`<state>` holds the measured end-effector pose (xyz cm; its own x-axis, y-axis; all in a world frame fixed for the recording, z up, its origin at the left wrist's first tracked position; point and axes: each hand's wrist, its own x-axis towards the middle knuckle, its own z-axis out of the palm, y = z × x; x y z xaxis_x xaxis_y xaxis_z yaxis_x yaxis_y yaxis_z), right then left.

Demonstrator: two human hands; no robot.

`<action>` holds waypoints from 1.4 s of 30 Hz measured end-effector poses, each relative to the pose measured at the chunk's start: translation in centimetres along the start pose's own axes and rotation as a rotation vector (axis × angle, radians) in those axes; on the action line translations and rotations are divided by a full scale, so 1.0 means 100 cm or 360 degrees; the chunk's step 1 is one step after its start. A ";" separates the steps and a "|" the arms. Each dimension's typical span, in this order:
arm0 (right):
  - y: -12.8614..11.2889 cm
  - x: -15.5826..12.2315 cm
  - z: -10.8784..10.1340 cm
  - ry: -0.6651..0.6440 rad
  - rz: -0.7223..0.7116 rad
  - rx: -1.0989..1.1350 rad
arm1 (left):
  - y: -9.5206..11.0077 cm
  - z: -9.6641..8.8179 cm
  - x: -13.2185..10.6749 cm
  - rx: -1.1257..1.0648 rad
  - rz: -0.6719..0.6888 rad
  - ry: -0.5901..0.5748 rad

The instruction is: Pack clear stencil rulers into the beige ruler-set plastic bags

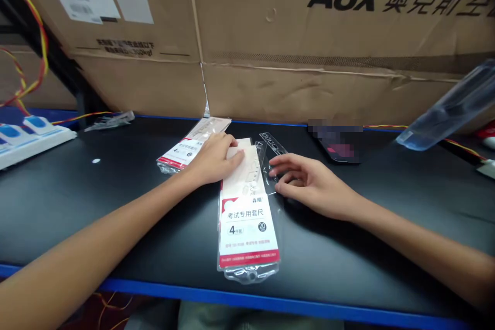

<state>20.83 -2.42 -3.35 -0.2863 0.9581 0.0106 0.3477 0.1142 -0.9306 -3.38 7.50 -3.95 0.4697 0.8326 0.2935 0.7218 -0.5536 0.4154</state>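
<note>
Through the head camera I see the left hand [214,160] lying flat, palm down, across the top end of a packaged ruler set [247,227], pressing on it without clenching. That pack lies near the middle of the black desk [96,206], with its long side running toward the person. Its clear plastic sleeve [250,272] holds a red-and-white printed card and cream rulers [243,175].

The right hand [313,183] sits just beside the pack, open and loosely curved, not grasping anything I can make out. Its fingertips [275,171] touch or nearly touch a clear plastic ruler [273,145], and I can't tell whether that ruler is still inside the sleeve.

A second ruler pack [193,147] lies behind, partly under the left hand, with a cream ruler showing through its sleeve. Farther right, a tilted clear plastic container [448,108] rests near a phone [336,142]; I can't tell what it holds. An AUX cardboard carton [309,26] stands behind the desk, and a white power strip [34,139] sits at left.
</note>
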 end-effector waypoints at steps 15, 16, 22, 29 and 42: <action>-0.017 0.005 -0.014 0.0380 -0.0132 0.0184 | 0.006 -0.021 0.002 -0.1166 -0.0275 -0.0136; -0.018 0.005 -0.017 0.0392 -0.0147 0.0176 | 0.005 -0.022 0.002 -0.1225 -0.0274 -0.0129; -0.019 0.007 -0.023 0.0384 -0.0174 0.0214 | 0.011 -0.024 0.000 -0.1338 -0.0162 -0.0177; -0.004 0.012 -0.024 0.0156 0.0044 0.0473 | 0.008 -0.019 0.000 -0.1252 -0.0145 -0.0053; -0.006 0.010 -0.026 -0.0082 0.0278 0.0406 | 0.006 -0.021 0.004 -0.1399 -0.0273 0.0126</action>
<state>22.63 -0.91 -1.82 -0.2891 0.9421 -0.1698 0.1624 -0.1266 -0.9786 -3.87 7.48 -1.75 0.3313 0.9194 0.2121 0.1138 -0.2621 0.9583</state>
